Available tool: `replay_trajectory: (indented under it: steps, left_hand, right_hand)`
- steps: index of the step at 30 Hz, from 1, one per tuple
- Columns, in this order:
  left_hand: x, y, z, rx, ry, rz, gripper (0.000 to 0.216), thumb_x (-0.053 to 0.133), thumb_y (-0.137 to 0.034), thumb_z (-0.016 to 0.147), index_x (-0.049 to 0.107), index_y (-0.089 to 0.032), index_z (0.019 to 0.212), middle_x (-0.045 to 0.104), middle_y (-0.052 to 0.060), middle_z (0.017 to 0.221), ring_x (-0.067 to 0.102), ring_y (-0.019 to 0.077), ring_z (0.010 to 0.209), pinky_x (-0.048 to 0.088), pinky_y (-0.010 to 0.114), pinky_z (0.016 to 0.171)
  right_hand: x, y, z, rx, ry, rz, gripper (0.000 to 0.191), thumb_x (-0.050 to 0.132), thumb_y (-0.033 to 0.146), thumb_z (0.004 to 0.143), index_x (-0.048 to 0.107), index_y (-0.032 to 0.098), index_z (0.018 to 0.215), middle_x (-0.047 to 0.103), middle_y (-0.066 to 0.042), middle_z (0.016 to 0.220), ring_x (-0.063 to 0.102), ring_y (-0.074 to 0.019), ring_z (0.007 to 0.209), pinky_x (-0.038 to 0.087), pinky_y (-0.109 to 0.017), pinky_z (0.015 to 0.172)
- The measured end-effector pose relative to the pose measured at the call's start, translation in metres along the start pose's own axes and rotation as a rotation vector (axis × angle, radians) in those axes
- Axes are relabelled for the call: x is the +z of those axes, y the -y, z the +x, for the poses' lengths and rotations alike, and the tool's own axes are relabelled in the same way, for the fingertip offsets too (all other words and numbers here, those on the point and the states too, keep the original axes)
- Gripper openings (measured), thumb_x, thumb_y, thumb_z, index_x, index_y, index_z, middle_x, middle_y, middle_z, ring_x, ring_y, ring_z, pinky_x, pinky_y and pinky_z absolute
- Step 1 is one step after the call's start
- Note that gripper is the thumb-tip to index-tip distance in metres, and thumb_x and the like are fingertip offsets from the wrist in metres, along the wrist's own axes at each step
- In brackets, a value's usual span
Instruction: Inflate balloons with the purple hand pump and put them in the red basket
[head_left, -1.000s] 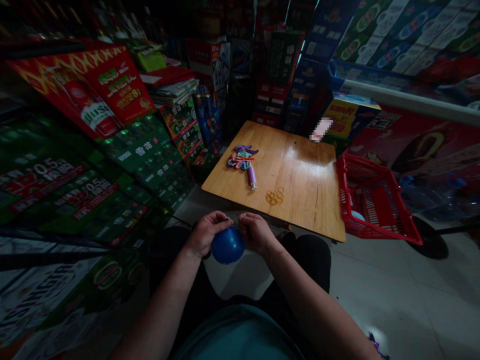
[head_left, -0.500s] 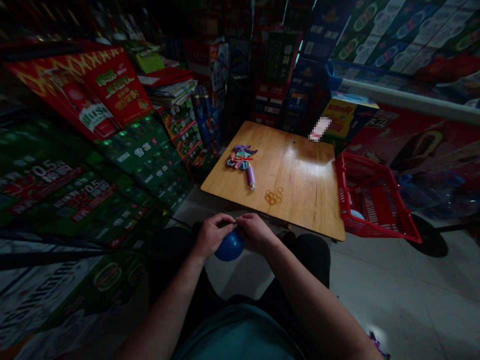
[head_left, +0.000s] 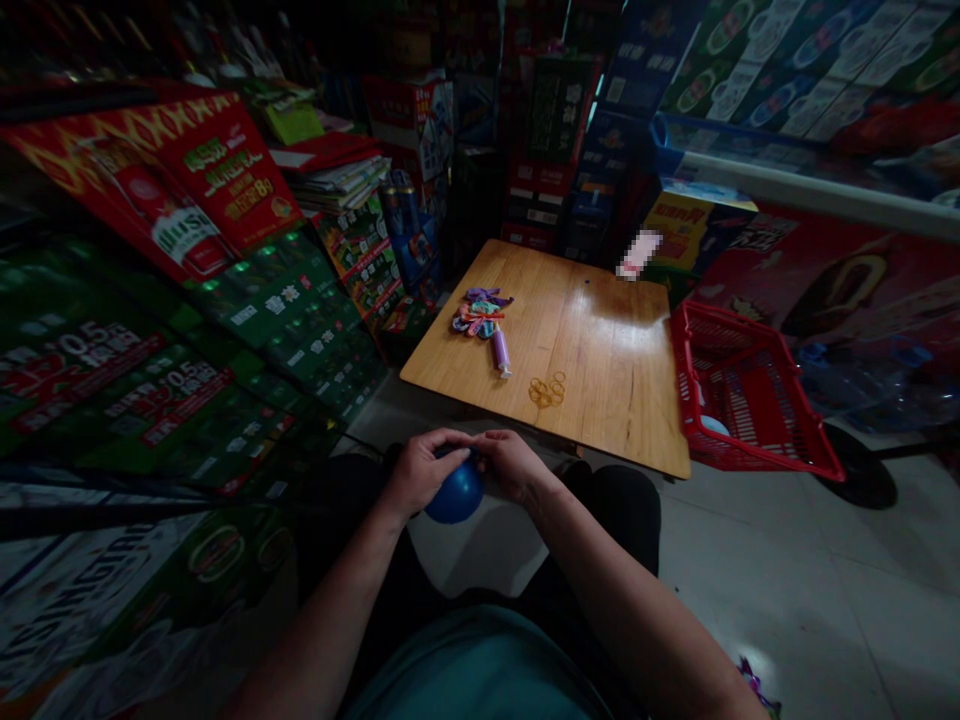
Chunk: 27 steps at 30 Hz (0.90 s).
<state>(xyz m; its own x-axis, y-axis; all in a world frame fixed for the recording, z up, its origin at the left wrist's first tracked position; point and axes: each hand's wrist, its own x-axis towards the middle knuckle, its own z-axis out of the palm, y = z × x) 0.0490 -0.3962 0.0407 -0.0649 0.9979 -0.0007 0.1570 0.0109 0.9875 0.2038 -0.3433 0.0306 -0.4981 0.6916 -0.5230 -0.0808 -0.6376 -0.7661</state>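
A small inflated blue balloon (head_left: 455, 497) sits between my two hands, low in front of my lap. My left hand (head_left: 421, 468) curls over its upper left side, fingers closed at the neck. My right hand (head_left: 512, 463) pinches the neck from the right, fingers pressed together. Ahead stands a low wooden table (head_left: 600, 360). On it lie a heap of limp coloured balloons (head_left: 478, 312), a small purple hand pump (head_left: 501, 351) and several yellow rubber bands (head_left: 548, 390).
A red wire basket (head_left: 742, 395) stands right of the table with a pale blue thing inside. Stacked green and red drink cartons (head_left: 247, 320) crowd the left side. More boxes rise behind the table. Pale tiled floor (head_left: 787, 590) lies to the right.
The balloon has grown a little smaller and my hands have drawn closer together over its neck. The things on the table have not moved.
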Motion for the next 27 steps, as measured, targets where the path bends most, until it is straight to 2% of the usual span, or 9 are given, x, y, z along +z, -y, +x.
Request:
replay_trajectory:
  steps: [3, 9, 14, 17, 21, 24, 27]
  left_hand:
    - [0.003, 0.005, 0.001, -0.041, -0.053, -0.017, 0.016, 0.07, -0.028, 0.074, 0.071, -0.018, 0.087, 0.07, 0.005, 0.085, 0.065, 0.0192, 0.081, 0.049, 0.031, 0.08]
    - [0.006, 0.005, -0.001, -0.053, -0.029, 0.027, 0.018, 0.067, -0.025, 0.076, 0.067, -0.018, 0.092, 0.07, 0.006, 0.087, 0.066, 0.0185, 0.081, 0.049, 0.029, 0.078]
    - [0.01, 0.004, 0.001, -0.064, -0.08, 0.17, 0.023, 0.064, -0.018, 0.071, 0.069, -0.018, 0.093, 0.069, 0.002, 0.076, 0.063, 0.0177, 0.07, 0.047, 0.029, 0.071]
    - [0.012, 0.005, 0.003, -0.028, -0.061, 0.271, 0.026, 0.061, -0.014, 0.071, 0.072, -0.02, 0.095, 0.069, 0.003, 0.08, 0.062, 0.0192, 0.074, 0.046, 0.03, 0.072]
    - [0.015, 0.007, 0.005, 0.045, -0.027, 0.397, 0.019, 0.056, -0.012, 0.072, 0.072, -0.02, 0.078, 0.066, 0.004, 0.078, 0.06, 0.02, 0.076, 0.044, 0.03, 0.071]
    - [0.014, 0.009, 0.007, -0.026, -0.022, 0.276, 0.012, 0.06, -0.016, 0.073, 0.071, -0.019, 0.076, 0.067, 0.005, 0.077, 0.061, 0.0203, 0.076, 0.044, 0.03, 0.072]
    - [0.008, 0.013, 0.006, -0.177, -0.035, -0.009, 0.015, 0.069, -0.026, 0.073, 0.071, -0.018, 0.087, 0.07, 0.005, 0.082, 0.063, 0.0192, 0.077, 0.045, 0.029, 0.072]
  right_hand:
    - [0.0, -0.001, 0.0, -0.018, 0.005, 0.009, 0.014, 0.068, 0.025, 0.073, 0.06, 0.015, 0.072, 0.052, 0.003, 0.051, 0.043, -0.007, 0.043, 0.029, -0.02, 0.042]
    - [-0.003, -0.002, -0.001, -0.035, 0.047, -0.002, 0.019, 0.072, 0.03, 0.071, 0.061, 0.015, 0.073, 0.055, 0.003, 0.054, 0.045, -0.0074, 0.046, 0.031, -0.02, 0.046]
    - [-0.003, -0.004, 0.001, -0.116, -0.013, -0.044, 0.02, 0.074, 0.03, 0.067, 0.061, 0.015, 0.071, 0.055, 0.003, 0.055, 0.042, -0.0074, 0.047, 0.03, -0.021, 0.047]
    - [-0.001, -0.003, 0.0, -0.18, -0.052, -0.131, 0.021, 0.072, 0.033, 0.069, 0.061, 0.015, 0.069, 0.054, 0.003, 0.056, 0.041, -0.0075, 0.048, 0.029, -0.021, 0.047]
    - [0.004, -0.003, -0.003, -0.282, -0.095, -0.288, 0.018, 0.068, 0.033, 0.072, 0.062, 0.016, 0.069, 0.056, 0.002, 0.058, 0.043, -0.0087, 0.051, 0.031, -0.022, 0.049]
    - [0.006, -0.004, -0.004, -0.335, -0.135, -0.372, 0.016, 0.065, 0.032, 0.074, 0.063, 0.017, 0.07, 0.058, 0.001, 0.06, 0.046, -0.0098, 0.054, 0.033, -0.021, 0.051]
    - [0.005, -0.005, -0.005, -0.336, -0.194, -0.339, 0.015, 0.063, 0.032, 0.075, 0.061, 0.017, 0.071, 0.056, 0.002, 0.058, 0.045, -0.0098, 0.053, 0.033, -0.021, 0.051]
